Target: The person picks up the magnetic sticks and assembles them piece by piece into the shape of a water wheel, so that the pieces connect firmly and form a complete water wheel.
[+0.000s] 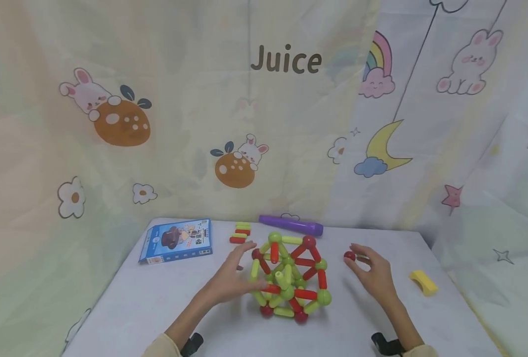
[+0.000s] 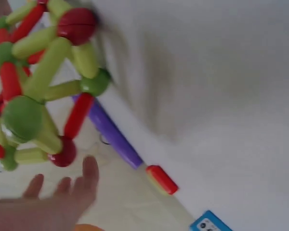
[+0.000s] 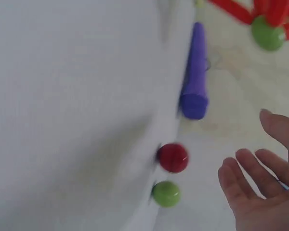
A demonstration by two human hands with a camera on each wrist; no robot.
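A ball-shaped frame [image 1: 291,277] of red and light-green rods joined by red and green balls stands mid-table; it also fills the upper left of the left wrist view [image 2: 33,82]. My left hand [image 1: 241,267] reaches its left side with fingers spread and straight [image 2: 62,187]; whether it touches, I cannot tell. My right hand [image 1: 364,265] lies open to the right of the frame, palm showing [image 3: 253,178]. A loose red ball [image 1: 349,256] sits just at its fingertips, untouched [image 3: 173,157]. A green ball [image 3: 166,193] lies beside the red one.
A purple stick [image 1: 291,224] lies behind the frame near the table's back edge. Loose red and yellow-green rods [image 1: 240,232] and a blue box [image 1: 176,240] are at the back left. A yellow curved piece [image 1: 423,282] lies at the right. Patterned curtains hang behind the white table [image 1: 157,307].
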